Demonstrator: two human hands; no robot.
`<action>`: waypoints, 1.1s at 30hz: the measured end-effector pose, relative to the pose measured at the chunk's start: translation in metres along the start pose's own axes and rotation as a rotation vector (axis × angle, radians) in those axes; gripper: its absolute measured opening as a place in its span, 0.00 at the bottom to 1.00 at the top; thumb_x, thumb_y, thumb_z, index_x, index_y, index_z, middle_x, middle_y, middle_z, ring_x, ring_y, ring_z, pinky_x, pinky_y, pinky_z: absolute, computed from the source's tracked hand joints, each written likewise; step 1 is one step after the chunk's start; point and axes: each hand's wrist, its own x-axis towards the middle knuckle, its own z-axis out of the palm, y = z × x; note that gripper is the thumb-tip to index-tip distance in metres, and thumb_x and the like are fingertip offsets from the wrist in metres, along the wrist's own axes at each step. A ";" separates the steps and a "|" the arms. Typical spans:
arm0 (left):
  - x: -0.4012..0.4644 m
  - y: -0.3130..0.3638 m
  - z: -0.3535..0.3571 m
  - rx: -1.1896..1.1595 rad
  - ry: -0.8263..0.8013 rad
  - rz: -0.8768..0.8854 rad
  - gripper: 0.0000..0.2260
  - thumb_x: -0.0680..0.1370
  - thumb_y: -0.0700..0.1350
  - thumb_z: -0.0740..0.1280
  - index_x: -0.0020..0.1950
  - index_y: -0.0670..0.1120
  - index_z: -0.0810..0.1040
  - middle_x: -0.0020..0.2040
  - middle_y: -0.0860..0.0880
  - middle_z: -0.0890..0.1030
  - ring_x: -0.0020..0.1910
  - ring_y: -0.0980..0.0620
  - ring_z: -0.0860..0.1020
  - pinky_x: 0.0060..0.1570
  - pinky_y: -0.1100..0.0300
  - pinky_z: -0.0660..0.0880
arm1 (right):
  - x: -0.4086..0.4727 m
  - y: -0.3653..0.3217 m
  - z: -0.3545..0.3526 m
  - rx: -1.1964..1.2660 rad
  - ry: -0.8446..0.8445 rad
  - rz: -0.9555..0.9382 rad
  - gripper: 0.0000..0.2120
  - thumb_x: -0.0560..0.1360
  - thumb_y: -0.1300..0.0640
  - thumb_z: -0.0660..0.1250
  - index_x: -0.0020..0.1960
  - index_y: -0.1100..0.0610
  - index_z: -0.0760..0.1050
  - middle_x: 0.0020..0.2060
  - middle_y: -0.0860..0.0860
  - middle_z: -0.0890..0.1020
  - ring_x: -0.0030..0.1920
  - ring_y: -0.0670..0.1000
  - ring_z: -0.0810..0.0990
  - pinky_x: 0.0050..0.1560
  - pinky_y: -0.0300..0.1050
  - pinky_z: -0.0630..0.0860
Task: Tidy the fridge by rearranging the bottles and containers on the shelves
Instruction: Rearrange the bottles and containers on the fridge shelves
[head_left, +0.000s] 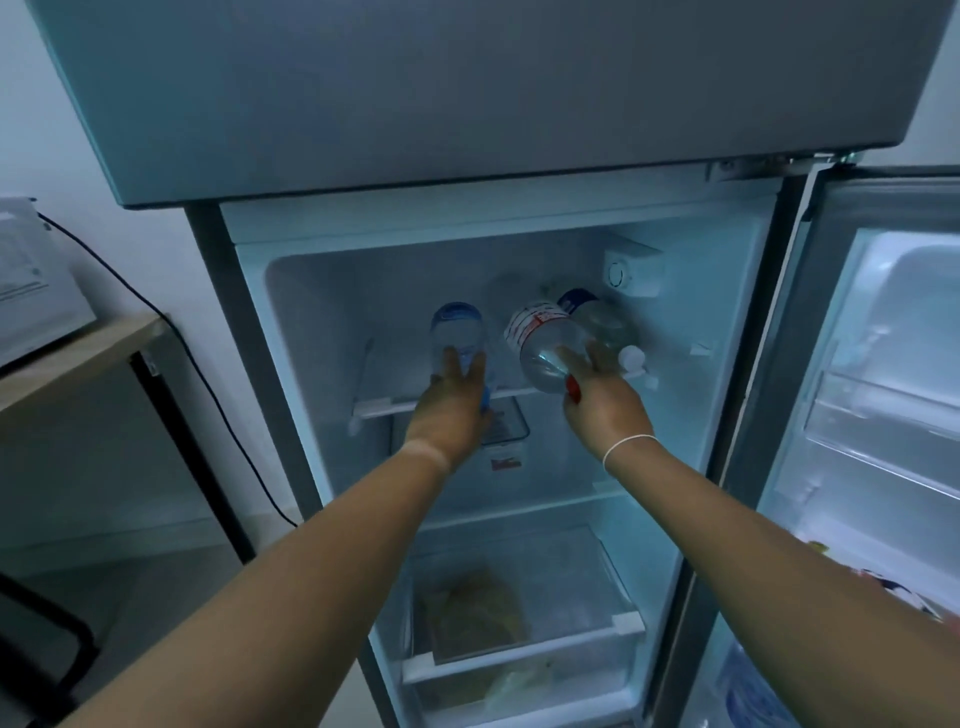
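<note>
The fridge stands open with several plastic water bottles lying on the top shelf (379, 408). My left hand (451, 410) grips the neck end of a blue-labelled bottle (457, 327) with a blue cap. My right hand (602, 400) holds a red-labelled bottle (537, 338) by its neck, its red cap showing under my palm. Just right of it lies a third bottle (605, 319) with a white cap, touching the red-labelled one. A clear container (506, 423) sits on the shelf below, partly hidden by my left hand.
A crisper drawer (519, 660) at the bottom holds a yellowish bag. The open door (883, 415) on the right has shelves and a blue-labelled bottle low down. A wooden table (67, 358) with a white appliance and a black cable stands to the left.
</note>
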 end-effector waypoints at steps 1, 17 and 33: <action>0.000 0.003 0.001 -0.010 0.006 -0.002 0.32 0.78 0.42 0.63 0.78 0.48 0.51 0.79 0.41 0.46 0.65 0.35 0.70 0.60 0.49 0.73 | 0.000 -0.003 0.000 0.000 -0.009 0.001 0.26 0.78 0.63 0.57 0.73 0.47 0.62 0.77 0.54 0.57 0.65 0.61 0.73 0.56 0.48 0.75; 0.002 0.020 0.017 -0.086 0.062 -0.023 0.31 0.79 0.46 0.61 0.79 0.50 0.50 0.79 0.42 0.44 0.70 0.40 0.68 0.62 0.53 0.71 | -0.001 0.010 0.006 0.002 -0.006 -0.036 0.30 0.76 0.62 0.60 0.75 0.46 0.58 0.77 0.55 0.53 0.68 0.61 0.71 0.53 0.48 0.75; -0.094 0.042 -0.031 0.058 0.017 -0.001 0.33 0.77 0.53 0.64 0.78 0.51 0.52 0.78 0.42 0.53 0.72 0.41 0.65 0.64 0.48 0.72 | -0.082 -0.008 -0.053 -0.026 -0.050 -0.085 0.29 0.74 0.58 0.63 0.73 0.50 0.59 0.73 0.55 0.60 0.67 0.60 0.69 0.56 0.52 0.74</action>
